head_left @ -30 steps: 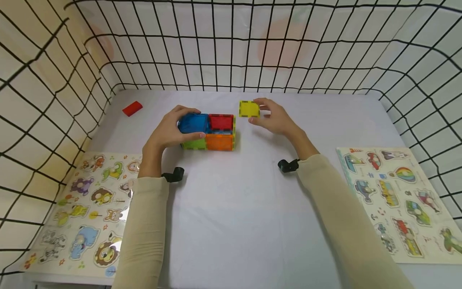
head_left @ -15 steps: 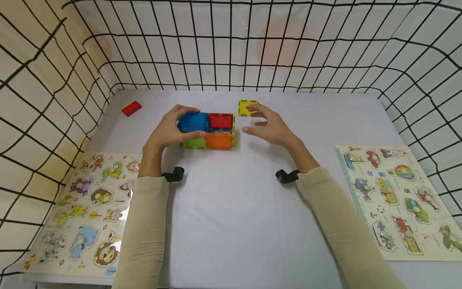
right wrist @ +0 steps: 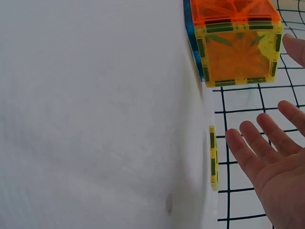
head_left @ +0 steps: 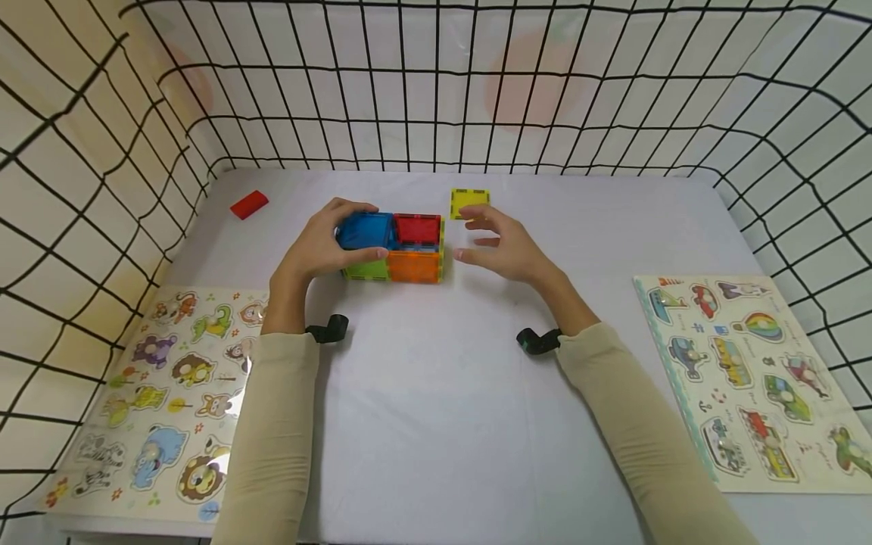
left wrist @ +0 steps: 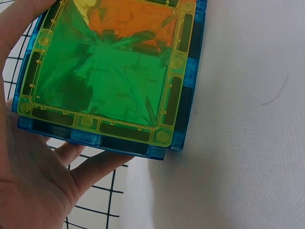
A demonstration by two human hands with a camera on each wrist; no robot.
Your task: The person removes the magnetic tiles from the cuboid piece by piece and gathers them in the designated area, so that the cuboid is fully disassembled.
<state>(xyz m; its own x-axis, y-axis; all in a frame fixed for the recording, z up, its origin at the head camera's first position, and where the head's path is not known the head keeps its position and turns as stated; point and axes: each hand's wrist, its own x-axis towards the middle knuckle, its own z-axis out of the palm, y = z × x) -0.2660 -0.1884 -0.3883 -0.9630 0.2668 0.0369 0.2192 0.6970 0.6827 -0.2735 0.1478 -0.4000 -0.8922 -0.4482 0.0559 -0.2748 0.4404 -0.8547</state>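
Observation:
A block built of see-through magnetic tiles (head_left: 413, 267) stands at the table's middle back, with blue and red on top and green and orange along the near side. My left hand (head_left: 313, 242) grips its left end, thumb on the near side and fingers over the far side. In the left wrist view, a tile face (left wrist: 105, 86) with a yellow frame shows green and orange inside, edged by blue. My right hand (head_left: 507, 246) holds nothing, its fingers spread and relaxed just right of the block. Behind its fingertips, a loose yellow magnetic tile (head_left: 466, 197) lies flat.
A red curved piece (head_left: 249, 204) lies at the back left. An animal puzzle board (head_left: 170, 409) is beside the left sleeve, a vehicle puzzle board (head_left: 742, 378) at the right. Black wire mesh (head_left: 436, 72) surrounds the back and sides of the white table.
My right hand has let go of the yellow tile, which now lies on the table, and has moved nearer me and left toward the block. My left hand keeps its grip.

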